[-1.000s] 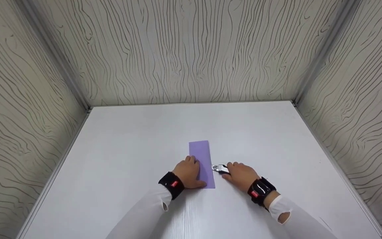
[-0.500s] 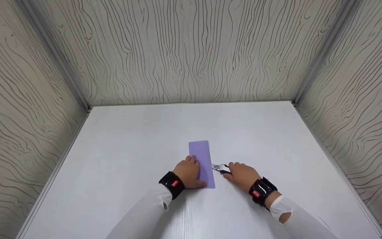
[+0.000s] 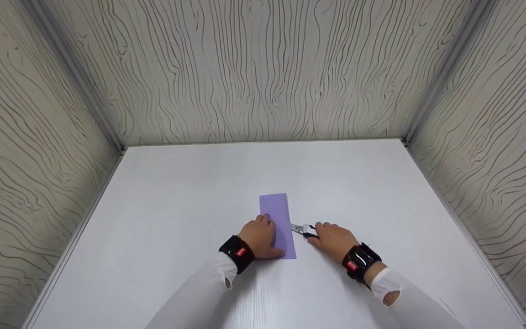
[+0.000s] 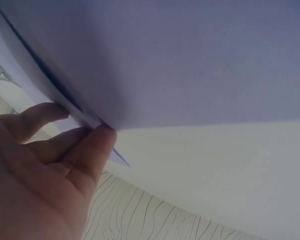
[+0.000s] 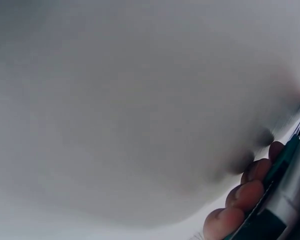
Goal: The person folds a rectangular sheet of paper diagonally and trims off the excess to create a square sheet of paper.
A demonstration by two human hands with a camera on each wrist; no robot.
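Observation:
A narrow purple sheet of paper point(image 3: 276, 210) lies lengthwise on the white table. Across its left side my left hand point(image 3: 257, 238) presses it down, thumb near the lower edge. In the left wrist view, fingertips touch the paper point(image 4: 200, 60) beside a dark gap between two layers. My right hand point(image 3: 334, 240) grips a hand tool point(image 3: 309, 230) with a silver metal head and dark handle. The tool's narrow end meets the paper's right edge; its exact kind is unclear. In the right wrist view, several fingers curl round the green-and-silver handle point(image 5: 270, 215).
The white tabletop point(image 3: 190, 183) extends around the hands. Wood-patterned panels point(image 3: 263, 68) rise at the back and both sides, joined by grey metal posts point(image 3: 80, 82). Black bands point(image 3: 361, 261) sit on both wrists.
The tool has turned slightly at the paper's right edge, and the right hand has shifted a little to the right. The left hand and paper stay nearly still.

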